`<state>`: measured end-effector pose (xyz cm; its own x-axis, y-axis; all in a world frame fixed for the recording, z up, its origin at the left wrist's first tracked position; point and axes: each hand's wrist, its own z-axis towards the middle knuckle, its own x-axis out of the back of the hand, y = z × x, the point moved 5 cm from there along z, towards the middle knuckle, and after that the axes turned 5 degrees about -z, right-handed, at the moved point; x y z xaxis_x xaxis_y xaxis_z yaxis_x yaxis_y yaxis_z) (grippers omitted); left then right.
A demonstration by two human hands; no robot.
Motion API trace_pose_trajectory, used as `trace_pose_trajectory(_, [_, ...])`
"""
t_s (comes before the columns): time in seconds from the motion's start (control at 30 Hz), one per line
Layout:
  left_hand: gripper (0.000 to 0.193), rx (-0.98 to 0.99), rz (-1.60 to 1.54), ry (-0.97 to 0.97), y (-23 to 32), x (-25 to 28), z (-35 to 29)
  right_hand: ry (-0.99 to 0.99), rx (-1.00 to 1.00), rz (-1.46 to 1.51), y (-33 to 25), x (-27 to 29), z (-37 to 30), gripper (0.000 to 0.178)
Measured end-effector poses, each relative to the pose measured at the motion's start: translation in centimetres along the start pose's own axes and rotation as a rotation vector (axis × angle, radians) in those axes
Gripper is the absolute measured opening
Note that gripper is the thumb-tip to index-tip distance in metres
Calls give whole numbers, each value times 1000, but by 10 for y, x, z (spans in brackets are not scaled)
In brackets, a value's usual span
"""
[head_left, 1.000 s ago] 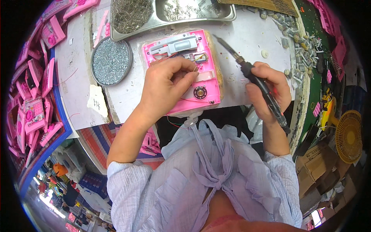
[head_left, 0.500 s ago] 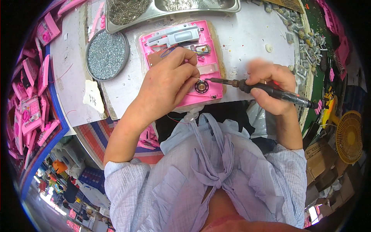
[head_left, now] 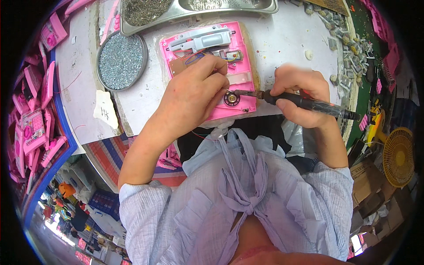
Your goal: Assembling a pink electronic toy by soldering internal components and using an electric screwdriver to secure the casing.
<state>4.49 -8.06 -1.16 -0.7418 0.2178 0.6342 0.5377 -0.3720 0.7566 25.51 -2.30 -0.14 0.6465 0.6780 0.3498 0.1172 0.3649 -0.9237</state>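
My right hand [head_left: 304, 90] grips a soldering iron [head_left: 316, 105] with a dark handle. Its tip points left and meets the upper edge of a small round speaker [head_left: 232, 98]. The speaker sits in the lower right of a pink plastic toy housing [head_left: 240, 79]. Over the housing's left half lies my left hand [head_left: 190, 97], its thumb and fingers pinched beside the iron's tip. A thin pale wire end shows at these fingertips; the rest is hidden. Farther up in the housing are a grey plastic part [head_left: 203, 41], a small motor unit [head_left: 233, 55] and coloured wires.
A round dish of small silvery screws [head_left: 122, 61] stands left of the housing. Beyond it is a metal tray [head_left: 190, 15] with small metal parts. Several small motors [head_left: 349, 53] lie along the right edge. Pink housings [head_left: 33, 128] are piled at far left; a yellow fan [head_left: 399, 157] stands right.
My right hand and the soldering iron have shifted slightly left, bringing the tip closer over the speaker's edge. My left hand keeps its pinch almost in place.
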Motion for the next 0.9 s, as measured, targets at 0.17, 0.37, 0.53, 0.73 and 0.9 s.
trace_pose_trajectory(0.17, [21, -3, 20, 0, 2, 0, -1, 15, 11, 10, -2, -2, 2, 18])
trace_pose_trajectory(0.37, [25, 3, 22, -1, 1, 0, -1, 15, 14, 2, -4, 1, 0, 20])
trace_pose_trajectory(0.53, [23, -2, 33, -13, 2, 0, 0, 81, 84, 4, -8, 12, -7, 19])
trace_pose_trajectory(0.73, [21, 13, -49, -15, -4, 2, -3, 97, 85, 4, -10, 15, -10, 20])
trace_pose_trajectory(0.9, [23, -31, 25, -26, 5, 3, -1, 80, 48, -7, -8, 9, -8, 21])
